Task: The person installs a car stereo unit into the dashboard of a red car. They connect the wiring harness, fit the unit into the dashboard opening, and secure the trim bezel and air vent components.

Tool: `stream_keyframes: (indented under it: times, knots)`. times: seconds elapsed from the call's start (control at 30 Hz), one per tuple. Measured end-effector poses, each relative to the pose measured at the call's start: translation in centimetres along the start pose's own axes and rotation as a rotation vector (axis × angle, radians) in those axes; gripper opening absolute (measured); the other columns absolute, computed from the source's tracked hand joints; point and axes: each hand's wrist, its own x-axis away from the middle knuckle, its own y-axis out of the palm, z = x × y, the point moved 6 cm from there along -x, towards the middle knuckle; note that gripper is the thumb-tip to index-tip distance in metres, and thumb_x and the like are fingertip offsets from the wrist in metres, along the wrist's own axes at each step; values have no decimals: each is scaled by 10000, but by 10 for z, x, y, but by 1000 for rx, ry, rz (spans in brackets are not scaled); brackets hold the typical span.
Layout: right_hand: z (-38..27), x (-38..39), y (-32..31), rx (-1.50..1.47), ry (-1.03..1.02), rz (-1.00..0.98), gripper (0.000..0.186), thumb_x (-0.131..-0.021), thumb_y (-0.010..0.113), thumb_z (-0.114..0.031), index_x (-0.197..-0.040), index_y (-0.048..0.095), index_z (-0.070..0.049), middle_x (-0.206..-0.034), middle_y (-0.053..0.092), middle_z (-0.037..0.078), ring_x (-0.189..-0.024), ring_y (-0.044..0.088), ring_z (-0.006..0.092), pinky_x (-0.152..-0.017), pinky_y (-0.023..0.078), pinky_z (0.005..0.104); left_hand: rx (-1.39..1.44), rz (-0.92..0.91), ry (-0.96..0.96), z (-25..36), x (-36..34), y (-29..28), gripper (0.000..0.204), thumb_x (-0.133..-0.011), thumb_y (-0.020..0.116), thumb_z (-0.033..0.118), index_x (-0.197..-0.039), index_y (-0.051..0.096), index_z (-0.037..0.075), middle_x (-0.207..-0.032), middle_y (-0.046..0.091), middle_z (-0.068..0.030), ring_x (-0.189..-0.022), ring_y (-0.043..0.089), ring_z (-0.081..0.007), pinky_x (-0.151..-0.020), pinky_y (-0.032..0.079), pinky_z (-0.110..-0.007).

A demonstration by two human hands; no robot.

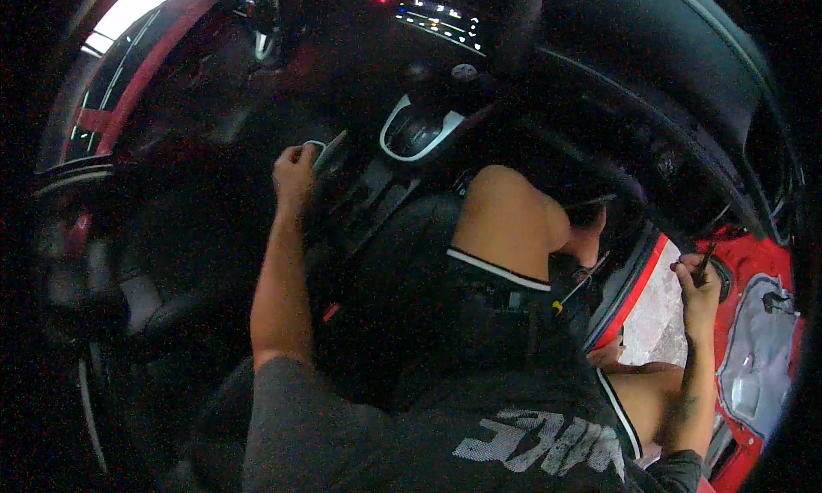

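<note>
Pale piece (330, 151) is being pinched by the left hand (294, 178), dark stick (707, 257) by the right hand (700, 289); dislodging the yellow-ended tool (582, 282) is being risked by any leg (505, 223) shift.

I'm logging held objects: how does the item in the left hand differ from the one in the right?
The pale item in the left hand is light-toned; the dark item in the right hand isn't. The pale item is near the centre console, the dark item near the red door. Both are finger-held, kinds unclear.

The right hand (699, 286) partly hides a dark object (708, 255), too small to identify
</note>
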Motion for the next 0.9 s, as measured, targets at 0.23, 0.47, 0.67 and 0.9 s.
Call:
stream_keyframes:
  times: [0.23, 0.47, 0.67, 0.9]
  knots:
    - [-16, 3, 26, -46, 83, -24, 95, -929, 715, -30, -997, 655, -1, -928, 675, 45, -883, 652, 136, -828, 523, 288, -776, -252, -290, -182, -142, 57, 575, -960, 581, 516, -1222, 717, 23, -1203, 717, -213, -1103, 692, -366, -963, 518, -471]
    - [-2, 13, 26, -78, 156, -14, 107, -920, 714, -9, -999, 646, 16, -942, 682, 67, -896, 655, 147, -840, 530, 298, -665, -11, -479, -189, -159, 54, 528, -978, 586, 425, -1222, 697, -29, -1190, 720, -216, -1077, 697, -360, -951, 525, -450]
    - [-17, 14, 26, -21, 65, 2, 120, -909, 729, -17, -1006, 666, 15, -952, 696, 72, -900, 655, 135, -836, 529, 288, -116, 617, -493, -140, -144, -33, 488, -993, 590, 347, -1222, 680, -75, -1180, 722, -219, -1055, 702, -354, -942, 531, -432]
    - [-47, 39, 7, -153, 84, 38, 118, -896, 743, -43, -988, 685, 1, -926, 706, 37, -861, 638, 105, -793, 508, 267, 221, 595, 203, 64, 5, -114, 409, -1030, 570, 246, -1258, 650, -85, -1167, 717, -218, -1061, 692, -291, -923, 526, -420]
